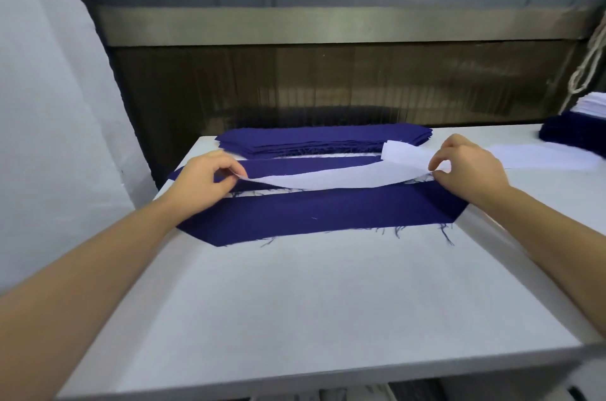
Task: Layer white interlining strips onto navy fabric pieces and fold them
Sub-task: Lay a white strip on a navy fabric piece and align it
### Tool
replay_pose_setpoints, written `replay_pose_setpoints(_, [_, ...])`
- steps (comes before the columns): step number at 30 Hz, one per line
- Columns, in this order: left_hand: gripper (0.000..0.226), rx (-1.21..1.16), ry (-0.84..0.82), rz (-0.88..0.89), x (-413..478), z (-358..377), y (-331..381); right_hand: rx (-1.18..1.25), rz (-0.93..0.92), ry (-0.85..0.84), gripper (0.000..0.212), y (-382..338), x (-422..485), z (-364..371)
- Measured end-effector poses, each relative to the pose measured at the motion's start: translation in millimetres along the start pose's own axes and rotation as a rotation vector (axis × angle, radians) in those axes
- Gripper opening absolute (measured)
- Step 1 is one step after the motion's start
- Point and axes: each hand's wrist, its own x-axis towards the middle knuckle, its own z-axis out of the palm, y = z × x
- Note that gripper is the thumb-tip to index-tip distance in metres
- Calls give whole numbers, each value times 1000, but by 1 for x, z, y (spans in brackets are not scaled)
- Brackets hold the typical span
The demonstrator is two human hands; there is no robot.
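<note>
A long navy fabric piece with frayed edges lies flat across the white table. Just behind it a white interlining strip sags in the middle, lifted at both ends. My left hand pinches its left end together with a navy edge. My right hand pinches the right end between thumb and fingers. Another navy piece lies under the strip.
A stack of navy pieces sits at the table's far edge. At the far right stand a navy pile topped with white strips, and a loose white strip. A dark machine front rises behind the table.
</note>
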Motion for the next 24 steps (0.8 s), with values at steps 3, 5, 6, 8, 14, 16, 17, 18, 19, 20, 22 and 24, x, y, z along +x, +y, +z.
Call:
replay_pose_setpoints(3, [27,-48,-15,-101,-8,-4,-3,-18,22,-33,15,-2,-5,1])
replay_pose_setpoints(5, [34,-100,-5,-153,-11,-3,-2,-18,64,-44,22,-1,-7,4])
replay_pose_setpoints(6, [34,-127,0,-174,-13,-3,-2,-16,90,-51,25,0,-7,6])
replay_pose_setpoints(8, [30,-181,10,-213,-14,0,-1,-3,137,-68,27,2,-7,9])
replay_pose_setpoints(14, [8,-94,-27,-243,-11,4,1,245,70,48,19,2,-8,10])
replay_pose_setpoints(16, [9,-56,-64,-231,-10,4,0,381,5,32,19,0,-10,8])
replay_pose_setpoints(17, [9,-42,-79,-226,-11,4,0,442,-4,8,20,0,-11,6])
replay_pose_setpoints(18, [11,-36,-84,-224,-11,4,0,486,5,-14,21,1,-12,5])
replay_pose_setpoints(19, [12,-40,-80,-221,-11,4,0,503,24,-28,21,2,-12,5])
replay_pose_setpoints(20, [14,-51,-71,-218,-11,5,0,497,46,-36,20,5,-12,5])
replay_pose_setpoints(22, [18,-76,-56,-208,-9,8,2,440,73,-41,19,10,-10,4])
replay_pose_setpoints(24, [22,-72,-53,-192,-7,13,5,372,88,-44,17,14,-9,2])
